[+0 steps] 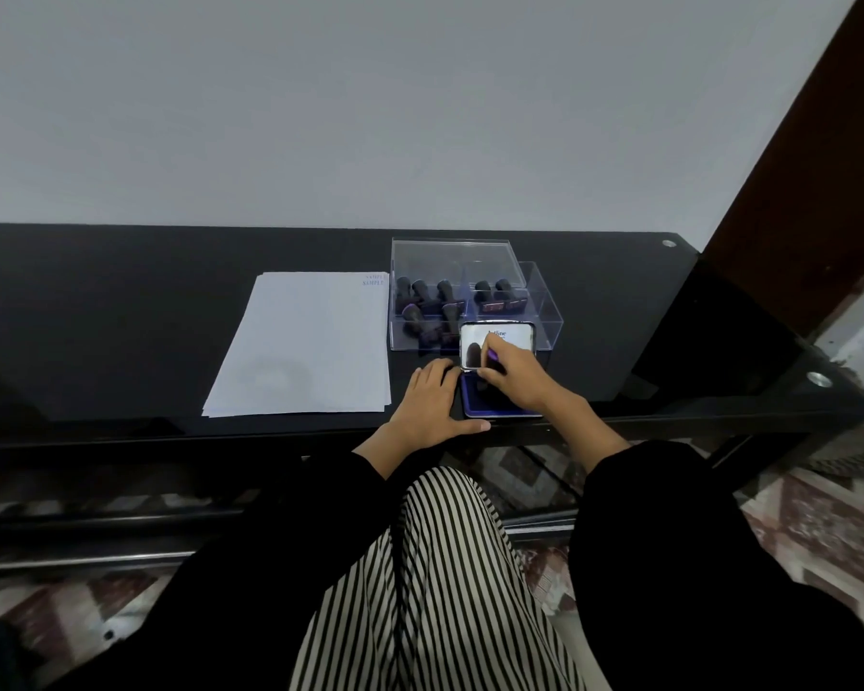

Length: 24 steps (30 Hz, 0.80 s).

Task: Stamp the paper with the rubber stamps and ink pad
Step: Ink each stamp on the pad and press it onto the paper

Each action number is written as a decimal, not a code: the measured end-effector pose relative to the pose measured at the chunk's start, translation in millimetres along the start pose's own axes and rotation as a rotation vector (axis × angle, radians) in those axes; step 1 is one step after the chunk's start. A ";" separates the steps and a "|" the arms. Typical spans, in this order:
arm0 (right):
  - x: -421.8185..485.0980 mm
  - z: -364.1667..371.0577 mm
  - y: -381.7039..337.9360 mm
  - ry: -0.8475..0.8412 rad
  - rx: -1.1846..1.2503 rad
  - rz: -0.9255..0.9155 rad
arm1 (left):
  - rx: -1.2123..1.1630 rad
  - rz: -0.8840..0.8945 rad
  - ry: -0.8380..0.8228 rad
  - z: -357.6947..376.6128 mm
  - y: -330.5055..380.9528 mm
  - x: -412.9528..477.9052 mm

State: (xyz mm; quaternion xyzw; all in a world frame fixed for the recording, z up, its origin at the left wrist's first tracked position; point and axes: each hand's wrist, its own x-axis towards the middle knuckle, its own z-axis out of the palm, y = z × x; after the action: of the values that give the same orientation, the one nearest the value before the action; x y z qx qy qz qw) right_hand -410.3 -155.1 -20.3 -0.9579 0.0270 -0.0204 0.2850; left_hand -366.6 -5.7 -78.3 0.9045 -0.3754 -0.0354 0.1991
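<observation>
A pale grey wall (370,92) fills the upper half of my feed. Below it a black glossy worktop (121,316) runs the width of the frame, with a brown panel (819,142) rising at the upper right. Black sleeves and a striped garment (445,566) take up the lower centre, over patterned floor (819,531).

A stack of white paper (305,341) lies left of centre on the worktop, with two faint "SAMPLE" marks (373,280) in its upper right corner. Just right of it stands a clear box (450,254) holding dark rubber stamps (422,301), some upright, some tipped over, and two more (500,296) in its right part.

In front of the box sits the ink pad (471,399), blue face up. Its lid (517,336) is raised and blocks my view of the box's near wall.

The left grip (432,401) lies flat on the worktop with fingers spread, between the paper and the pad, its thumb along the pad's near edge. The right grip (512,379) is clamped on a stamp (492,355) held down on the blue face. That hand hides most of the stamp and much of the pad, so only the stamp's purple top shows clearly.
</observation>
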 end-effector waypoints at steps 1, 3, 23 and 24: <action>-0.6 -0.1 -0.4 0.003 0.002 0.002 | 0.000 -0.003 -0.003 -0.3 0.2 0.3; -1.1 0.0 -0.8 0.004 0.005 0.003 | 0.001 -0.005 -0.004 -1.2 0.7 0.7; 112.1 -45.8 -85.5 0.059 0.208 -0.092 | -0.209 -0.122 0.423 -144.1 -87.8 31.9; 122.5 -43.2 -90.7 0.066 0.187 -0.106 | -0.198 -0.153 0.412 -145.4 -96.3 37.3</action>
State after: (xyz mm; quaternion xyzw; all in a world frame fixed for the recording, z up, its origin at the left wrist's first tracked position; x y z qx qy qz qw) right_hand -286.8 -110.6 68.4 -0.9260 -0.0162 -0.0694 0.3708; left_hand -244.9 78.5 21.2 0.8944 -0.2521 0.0980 0.3561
